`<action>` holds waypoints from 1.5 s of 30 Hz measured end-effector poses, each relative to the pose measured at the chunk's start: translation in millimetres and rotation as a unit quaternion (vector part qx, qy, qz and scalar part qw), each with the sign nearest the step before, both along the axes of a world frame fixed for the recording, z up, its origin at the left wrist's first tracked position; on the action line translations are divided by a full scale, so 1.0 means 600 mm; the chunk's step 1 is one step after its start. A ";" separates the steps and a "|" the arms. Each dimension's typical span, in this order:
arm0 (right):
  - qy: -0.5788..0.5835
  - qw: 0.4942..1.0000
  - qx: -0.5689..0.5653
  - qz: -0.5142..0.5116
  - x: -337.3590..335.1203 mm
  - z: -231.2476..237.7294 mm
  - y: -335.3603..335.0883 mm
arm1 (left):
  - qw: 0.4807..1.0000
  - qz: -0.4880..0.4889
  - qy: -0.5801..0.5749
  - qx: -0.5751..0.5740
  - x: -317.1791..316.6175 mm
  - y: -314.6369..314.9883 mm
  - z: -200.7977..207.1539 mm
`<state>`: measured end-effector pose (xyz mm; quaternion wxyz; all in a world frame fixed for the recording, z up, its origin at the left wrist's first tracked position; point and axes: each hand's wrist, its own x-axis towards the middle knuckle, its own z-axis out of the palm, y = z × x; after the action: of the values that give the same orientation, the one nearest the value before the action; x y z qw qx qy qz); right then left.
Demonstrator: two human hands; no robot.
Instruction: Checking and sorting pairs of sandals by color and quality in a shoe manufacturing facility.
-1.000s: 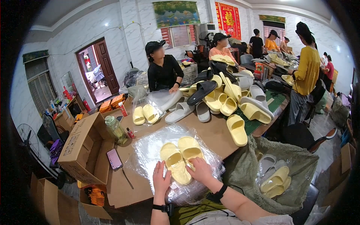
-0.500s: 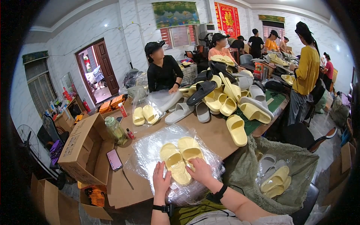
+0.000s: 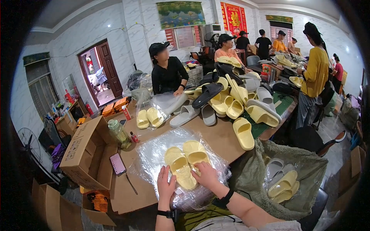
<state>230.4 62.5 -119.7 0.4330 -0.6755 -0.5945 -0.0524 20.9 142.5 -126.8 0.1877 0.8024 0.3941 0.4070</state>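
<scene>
A pair of pale yellow slippers (image 3: 180, 163) lies on a stack of clear plastic bags (image 3: 148, 154) at the table's near edge. My left hand (image 3: 166, 184) rests flat along the left slipper's outer side, fingers stretched out and thumb near its sole. Over on the right, my right hand (image 3: 206, 175) has its fingers curled on the heel part of the right slipper (image 3: 195, 152). That heel is hidden under the hand. Dark bands circle both my wrists.
A big pile of yellow, grey and black slippers (image 3: 227, 104) covers the table's far right. An open carton (image 3: 86, 154), a bottle (image 3: 119, 134) and a phone (image 3: 118, 163) stand or lie to the left. A green sack (image 3: 304, 161) holds bagged slippers. Across the table sits a co-worker (image 3: 167, 73).
My hands and the slippers under them have stayed in place. In the background, a person in black at the far wall now stands more upright.
</scene>
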 end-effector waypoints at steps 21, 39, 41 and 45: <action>0.022 1.000 -0.020 0.001 0.000 0.002 -0.002 | 1.000 0.006 0.008 -0.004 0.002 -0.002 0.004; 0.006 1.000 -0.023 -0.007 0.001 0.002 -0.002 | 1.000 0.006 0.004 -0.002 0.005 -0.005 0.011; 0.002 1.000 -0.028 -0.001 0.002 0.003 -0.002 | 1.000 0.005 0.005 -0.005 0.005 -0.004 0.010; 0.011 1.000 -0.025 0.000 0.000 0.002 -0.001 | 1.000 0.003 0.004 -0.010 0.001 0.000 0.003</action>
<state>230.7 62.2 -118.6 0.4223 -0.6865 -0.5911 -0.0297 21.8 142.6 -125.0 0.1928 0.8009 0.4009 0.4007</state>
